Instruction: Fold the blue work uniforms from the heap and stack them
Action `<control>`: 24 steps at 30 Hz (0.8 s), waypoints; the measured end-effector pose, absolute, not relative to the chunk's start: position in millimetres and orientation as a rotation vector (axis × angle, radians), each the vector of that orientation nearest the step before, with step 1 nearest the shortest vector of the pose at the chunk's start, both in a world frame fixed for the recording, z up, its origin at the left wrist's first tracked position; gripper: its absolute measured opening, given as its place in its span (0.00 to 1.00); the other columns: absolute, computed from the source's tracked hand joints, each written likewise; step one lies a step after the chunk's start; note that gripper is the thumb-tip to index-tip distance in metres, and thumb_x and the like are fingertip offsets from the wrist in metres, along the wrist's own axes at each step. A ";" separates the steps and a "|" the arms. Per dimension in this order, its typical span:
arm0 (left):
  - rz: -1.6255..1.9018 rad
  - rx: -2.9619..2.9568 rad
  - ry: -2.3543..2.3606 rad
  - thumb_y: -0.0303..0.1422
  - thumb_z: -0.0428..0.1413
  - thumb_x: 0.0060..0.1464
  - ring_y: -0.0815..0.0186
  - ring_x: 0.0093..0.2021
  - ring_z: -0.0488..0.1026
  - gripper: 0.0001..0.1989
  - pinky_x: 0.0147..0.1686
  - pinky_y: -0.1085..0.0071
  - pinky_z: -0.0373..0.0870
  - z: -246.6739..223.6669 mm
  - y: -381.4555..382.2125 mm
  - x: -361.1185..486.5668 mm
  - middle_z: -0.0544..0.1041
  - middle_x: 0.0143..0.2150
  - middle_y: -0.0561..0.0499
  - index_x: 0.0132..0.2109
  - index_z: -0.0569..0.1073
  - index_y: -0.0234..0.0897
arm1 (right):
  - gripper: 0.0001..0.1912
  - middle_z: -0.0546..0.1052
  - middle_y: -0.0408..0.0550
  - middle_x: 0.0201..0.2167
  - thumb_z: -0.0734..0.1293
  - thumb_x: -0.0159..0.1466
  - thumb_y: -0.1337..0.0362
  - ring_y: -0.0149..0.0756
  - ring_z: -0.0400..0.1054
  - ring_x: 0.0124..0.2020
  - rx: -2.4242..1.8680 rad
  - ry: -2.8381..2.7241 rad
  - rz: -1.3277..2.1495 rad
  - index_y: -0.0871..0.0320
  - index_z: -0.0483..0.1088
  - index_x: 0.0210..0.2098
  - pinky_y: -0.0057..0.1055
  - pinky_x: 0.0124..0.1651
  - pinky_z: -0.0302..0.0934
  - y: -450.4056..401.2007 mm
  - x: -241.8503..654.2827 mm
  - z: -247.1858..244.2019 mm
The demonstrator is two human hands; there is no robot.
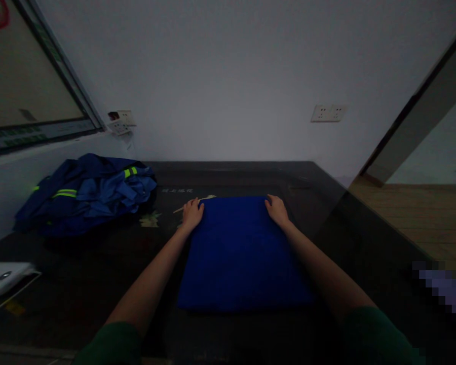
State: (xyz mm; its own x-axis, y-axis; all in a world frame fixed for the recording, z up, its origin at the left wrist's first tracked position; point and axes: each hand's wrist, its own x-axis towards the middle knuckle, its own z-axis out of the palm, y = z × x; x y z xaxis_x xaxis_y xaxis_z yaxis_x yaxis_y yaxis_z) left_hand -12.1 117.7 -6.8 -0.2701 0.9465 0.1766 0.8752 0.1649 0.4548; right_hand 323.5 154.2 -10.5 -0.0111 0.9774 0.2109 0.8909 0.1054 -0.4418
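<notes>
A folded piece of plain blue cloth (243, 253) lies flat on the dark tabletop in front of me, roughly rectangular. At its far left corner is my left hand (192, 213), with the thumb against the cloth's edge and the fingers bent beside it. My right hand (277, 209) holds the far right corner, thumb and forefinger on the edge. Both forearms stretch along the sides of the cloth. The undersides of the fingers are hidden, and the light is dim.
A crumpled heap of blue clothing (91, 192) with yellow-green strips lies at the left. Nearer stands a white device (7, 278) with a cable. The dark table (349, 243) meets a white wall with sockets (328, 113). A pixelated patch covers something at the right.
</notes>
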 end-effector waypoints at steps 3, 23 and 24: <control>0.698 1.665 2.315 0.41 0.49 0.59 0.45 0.57 0.67 0.18 0.52 0.54 0.63 3.5 124.7 -28.3 0.75 0.52 0.36 0.49 0.75 0.36 | 0.19 0.75 0.62 0.49 0.58 0.67 0.58 0.46 0.68 0.53 -1.959 -1.776 0.325 0.63 0.74 0.48 0.41 0.53 0.61 166.8 338.5 -2.1; 0.963 1.744 2.247 0.31 0.54 0.58 0.55 0.57 0.67 0.20 0.54 0.59 0.62 8.9 116.3 -12.2 0.71 0.54 0.40 0.57 0.65 0.38 | 0.19 0.69 0.61 0.54 0.56 0.68 0.67 0.49 0.61 0.56 -1.898 -2.023 -0.117 0.60 0.62 0.57 0.44 0.51 0.59 138.2 314.3 -0.9; 0.966 1.847 2.236 0.31 0.53 0.58 0.54 0.59 0.64 0.20 0.56 0.58 0.60 12.7 111.4 -7.2 0.69 0.56 0.40 0.58 0.65 0.39 | 0.20 0.68 0.62 0.55 0.55 0.68 0.67 0.50 0.59 0.57 -1.875 -2.042 -0.127 0.60 0.62 0.58 0.44 0.52 0.59 135.9 312.5 1.5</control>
State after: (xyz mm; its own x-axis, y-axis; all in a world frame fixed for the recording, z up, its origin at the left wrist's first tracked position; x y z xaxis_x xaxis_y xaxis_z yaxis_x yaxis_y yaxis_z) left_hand -7.2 111.4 12.7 -0.2678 0.9089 0.3197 0.8557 0.0718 0.5125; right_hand 312.5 135.9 1.5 -0.0508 0.9450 0.3231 0.9777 0.1131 -0.1769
